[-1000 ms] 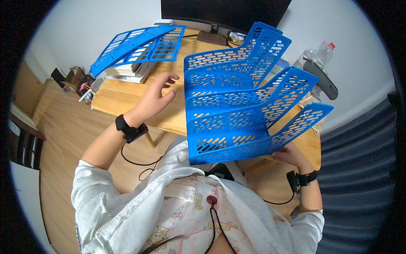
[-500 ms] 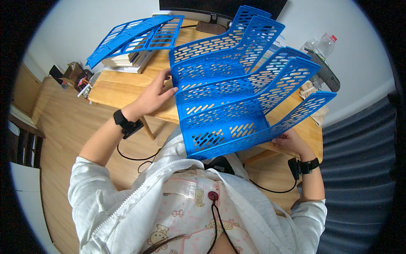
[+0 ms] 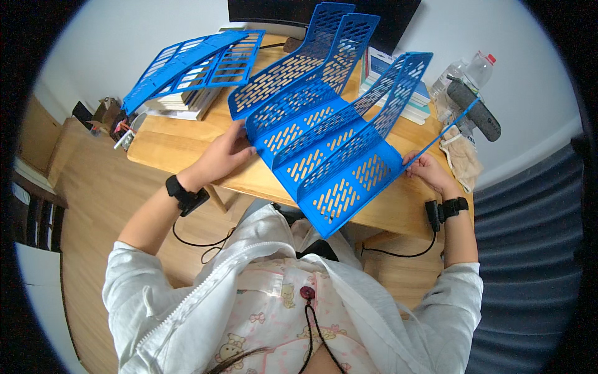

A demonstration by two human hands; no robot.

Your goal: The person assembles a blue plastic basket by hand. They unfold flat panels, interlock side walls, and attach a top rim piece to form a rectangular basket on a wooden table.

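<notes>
A blue perforated plastic file rack (image 3: 324,134) with several slanted dividers lies tilted on the wooden desk (image 3: 180,146), its near corner hanging over the front edge. My left hand (image 3: 221,156) grips the rack's left edge. My right hand (image 3: 423,169) holds its right side panel, fingers closed on the thin edge. Both wrists carry black bands.
Loose blue perforated panels (image 3: 193,62) rest on a stack of books (image 3: 180,103) at the desk's back left. A dark monitor (image 3: 268,12) stands at the back. More books (image 3: 374,65), a plastic bottle (image 3: 476,68) and a black handle-shaped object (image 3: 473,109) sit at the right.
The rack was held upright in front of me; it has been tipped away and lowered onto the desk. My left hand moved from behind it to its left edge.
</notes>
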